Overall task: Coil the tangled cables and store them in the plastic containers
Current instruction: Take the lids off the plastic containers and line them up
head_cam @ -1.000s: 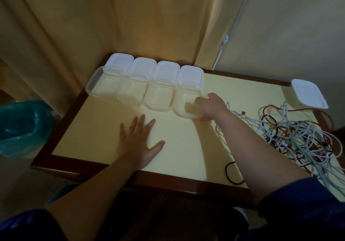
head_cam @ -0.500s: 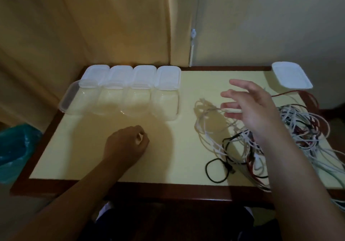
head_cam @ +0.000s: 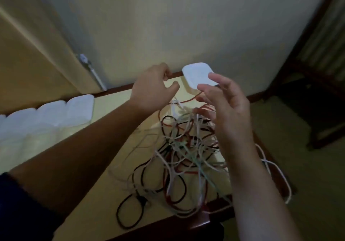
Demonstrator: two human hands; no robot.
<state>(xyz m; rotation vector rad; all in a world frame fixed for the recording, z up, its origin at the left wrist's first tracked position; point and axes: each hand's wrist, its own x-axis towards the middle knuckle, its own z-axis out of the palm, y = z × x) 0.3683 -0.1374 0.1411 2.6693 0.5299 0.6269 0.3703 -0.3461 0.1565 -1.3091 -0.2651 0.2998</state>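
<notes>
A tangle of white, red, black and green cables (head_cam: pixel 183 147) lies on the right part of the yellow table (head_cam: pixel 112 147). My left hand (head_cam: pixel 153 87) hovers over its far end with loosely curled fingers, holding nothing. My right hand (head_cam: pixel 225 106) is raised above the tangle's right side, fingers spread and relaxed, empty. A white plastic container (head_cam: pixel 196 74) sits at the far right corner, just beyond both hands. A row of clear containers with white lids (head_cam: pixel 56 112) runs along the table's left side.
A black cable loop (head_cam: pixel 128 212) lies near the table's front edge. One white cable (head_cam: pixel 278 175) hangs over the right edge. The wall rises right behind the table. A dark wooden chair (head_cam: pixel 317 101) stands to the right.
The view swung right toward the cables. My left hand lifted off the table and reached across over the tangle's far end. My right hand stays raised over the cables.
</notes>
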